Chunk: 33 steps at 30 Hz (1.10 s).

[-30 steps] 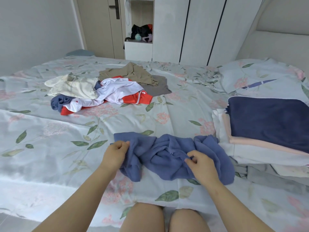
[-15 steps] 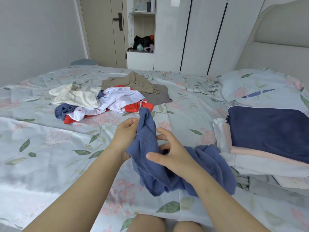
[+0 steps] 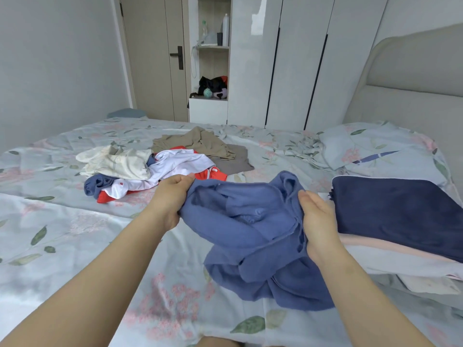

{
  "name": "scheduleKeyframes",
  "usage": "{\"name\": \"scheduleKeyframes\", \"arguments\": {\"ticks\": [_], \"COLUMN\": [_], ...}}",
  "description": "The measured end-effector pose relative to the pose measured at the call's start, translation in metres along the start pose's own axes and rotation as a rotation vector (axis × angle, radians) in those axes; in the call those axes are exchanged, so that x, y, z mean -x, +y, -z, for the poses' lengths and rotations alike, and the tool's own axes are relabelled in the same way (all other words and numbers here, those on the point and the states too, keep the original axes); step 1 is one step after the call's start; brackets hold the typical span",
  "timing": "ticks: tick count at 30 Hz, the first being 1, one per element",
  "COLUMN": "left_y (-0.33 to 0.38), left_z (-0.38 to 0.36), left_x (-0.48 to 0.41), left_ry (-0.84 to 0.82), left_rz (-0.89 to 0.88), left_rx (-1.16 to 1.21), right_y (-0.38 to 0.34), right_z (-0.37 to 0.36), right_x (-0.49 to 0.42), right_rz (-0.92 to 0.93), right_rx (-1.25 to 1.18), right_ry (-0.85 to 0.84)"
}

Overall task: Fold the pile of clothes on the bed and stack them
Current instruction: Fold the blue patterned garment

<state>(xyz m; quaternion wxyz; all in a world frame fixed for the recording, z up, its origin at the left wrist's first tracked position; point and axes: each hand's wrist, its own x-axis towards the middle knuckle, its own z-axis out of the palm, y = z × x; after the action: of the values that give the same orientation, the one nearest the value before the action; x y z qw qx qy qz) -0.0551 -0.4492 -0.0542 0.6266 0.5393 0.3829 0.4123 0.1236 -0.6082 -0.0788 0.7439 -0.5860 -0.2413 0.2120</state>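
Note:
A crumpled blue garment (image 3: 253, 236) hangs between my hands above the bed (image 3: 62, 241), its lower part resting on the sheet. My left hand (image 3: 172, 201) grips its left upper edge. My right hand (image 3: 317, 221) holds its right side, fingers tucked into the cloth. A pile of unfolded clothes (image 3: 160, 164) in cream, white, red, blue and khaki lies further back at the left centre. A stack of folded clothes (image 3: 398, 216) with a navy piece on top and a pink one under it sits at the right.
A floral pillow (image 3: 375, 146) lies at the back right before the padded headboard (image 3: 411, 91). White wardrobes (image 3: 295, 61), an open shelf niche (image 3: 213, 71) and a door (image 3: 155, 58) stand beyond the bed.
My hands lifted the blue garment off the sheet and then spread apart, opening it out between them. The view has tilted upward.

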Motion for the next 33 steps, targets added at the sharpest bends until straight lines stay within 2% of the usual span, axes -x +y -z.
{"name": "scheduleKeyframes", "arguments": {"ticks": [3, 6, 8, 10, 11, 12, 13, 14, 15, 17, 19, 21, 25, 27, 31, 33], "left_y": [-0.002, -0.016, -0.029, -0.040, -0.046, -0.054, -0.061, -0.067, -0.074, -0.089, -0.106, -0.119, -0.143, -0.147, -0.144, -0.138], "left_z": [0.007, 0.013, 0.014, 0.010, 0.007, 0.002, -0.003, -0.008, -0.012, -0.020, -0.028, -0.039, -0.065, -0.069, -0.054, -0.041], "left_x": [-0.005, -0.009, -0.009, -0.004, -0.001, 0.003, 0.009, 0.015, 0.020, 0.024, 0.021, 0.017, 0.015, 0.015, 0.005, -0.002], "left_ry": [0.065, 0.180, 0.267, 0.280, 0.247, 0.194, 0.136, 0.080, 0.029, -0.034, -0.096, -0.209, -0.469, -0.427, -0.229, -0.084], "left_rz": [0.002, 0.012, 0.030, 0.092, 0.125, 0.166, 0.203, 0.221, 0.205, 0.087, -0.054, -0.136, -0.199, -0.158, -0.108, -0.007], "left_rx": [0.020, -0.058, -0.073, 0.018, 0.094, 0.143, 0.134, 0.033, -0.129, -0.521, -0.773, -0.834, -0.924, -0.872, -0.767, -0.570], "right_y": [-0.007, -0.008, -0.009, -0.004, 0.001, 0.009, 0.017, 0.025, 0.029, 0.037, 0.055, 0.067, 0.086, 0.098, 0.106, 0.099], "right_z": [0.016, 0.032, 0.037, 0.035, 0.036, 0.041, 0.045, 0.049, 0.048, 0.050, 0.056, 0.059, 0.043, 0.037, 0.039, 0.040], "right_x": [-0.004, -0.008, -0.006, -0.007, -0.006, -0.006, -0.012, -0.010, -0.003, 0.014, 0.021, 0.021, 0.027, 0.029, 0.022, 0.020], "right_rz": [-0.001, 0.000, -0.035, -0.167, -0.225, -0.235, -0.386, -0.395, -0.350, -0.316, -0.258, -0.204, -0.164, -0.082, -0.016, 0.008], "right_rx": [-0.183, -0.344, -0.450, -0.089, 0.313, 0.616, 0.420, 0.148, 0.228, 0.450, 0.740, 0.860, 0.843, 0.933, 0.894, 0.843], "right_ry": [0.136, 0.265, 0.278, 0.292, 0.244, 0.239, 0.216, 0.120, -0.030, -0.188, -0.214, -0.189, -0.321, -0.359, -0.263, -0.190]}}
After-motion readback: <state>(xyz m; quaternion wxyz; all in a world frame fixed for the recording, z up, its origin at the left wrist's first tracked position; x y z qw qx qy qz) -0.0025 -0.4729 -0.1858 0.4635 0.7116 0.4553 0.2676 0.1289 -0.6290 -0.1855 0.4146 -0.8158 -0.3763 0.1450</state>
